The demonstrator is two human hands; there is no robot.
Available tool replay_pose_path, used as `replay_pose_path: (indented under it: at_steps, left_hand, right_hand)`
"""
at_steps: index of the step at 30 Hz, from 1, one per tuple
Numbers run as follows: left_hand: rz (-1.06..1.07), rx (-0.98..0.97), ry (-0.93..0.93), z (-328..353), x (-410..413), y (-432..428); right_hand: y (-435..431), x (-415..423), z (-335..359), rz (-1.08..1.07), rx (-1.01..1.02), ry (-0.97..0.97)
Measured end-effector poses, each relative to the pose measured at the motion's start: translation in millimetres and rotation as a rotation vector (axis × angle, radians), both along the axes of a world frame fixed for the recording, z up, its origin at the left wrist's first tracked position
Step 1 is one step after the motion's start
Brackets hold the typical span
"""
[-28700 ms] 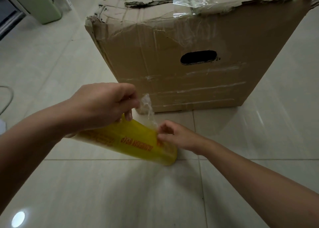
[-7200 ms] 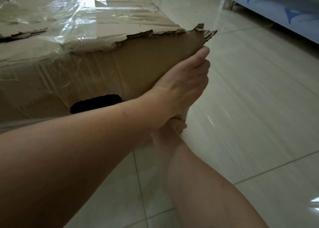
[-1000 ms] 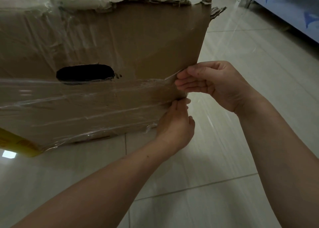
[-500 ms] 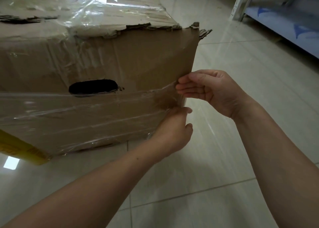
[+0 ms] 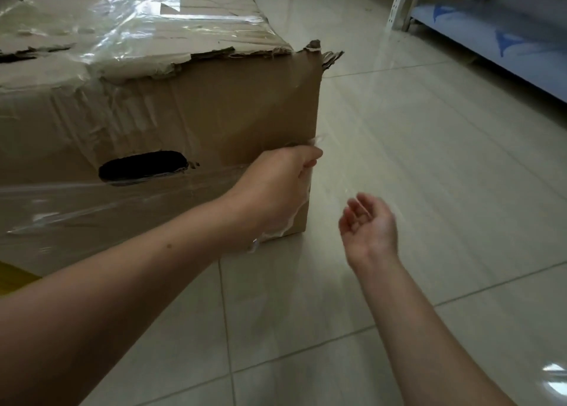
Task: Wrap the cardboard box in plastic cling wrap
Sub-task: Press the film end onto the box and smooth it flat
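Two bare hands show. The right hand hangs over the pale tiled floor, palm up with relaxed, spread fingers, holding nothing and apart from the box. One corner of a yellow carton pokes in at the left edge. The left hand curls round bunched clear plastic cling wrap at the near right vertical corner of the one large brown cardboard box, which stands on the floor. One band of wrap crosses its front below the single dark oval handle hole. One white metal shelf stands far right. Half a second ago the right hand pinched that corner just above the left; it has since let go and dropped away.
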State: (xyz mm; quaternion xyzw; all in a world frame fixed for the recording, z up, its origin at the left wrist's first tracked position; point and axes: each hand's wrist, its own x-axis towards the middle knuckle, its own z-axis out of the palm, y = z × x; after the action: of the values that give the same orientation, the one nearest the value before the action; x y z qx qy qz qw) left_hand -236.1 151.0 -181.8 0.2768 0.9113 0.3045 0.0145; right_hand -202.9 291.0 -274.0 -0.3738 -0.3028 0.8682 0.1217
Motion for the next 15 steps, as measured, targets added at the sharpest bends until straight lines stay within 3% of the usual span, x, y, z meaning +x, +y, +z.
replay_pose_path:
  at_steps: [5, 10, 15]
  left_hand:
    - [-0.223, -0.258, 0.247, 7.8, -12.9, -8.7]
    - [-0.458, -0.653, 0.44, 15.4, -21.2, -3.9]
    - [-0.647, -0.661, 0.659, 4.0, -32.5, -11.0]
  right_hand:
    - [-67.6, 16.2, -44.8, 0.266, 0.36, -0.071]
    - [-83.2, -2.8, -42.5, 0.231, 0.531, -0.058]
    - [-84.1, -10.4, -51.4, 0.204, 0.648, -0.05]
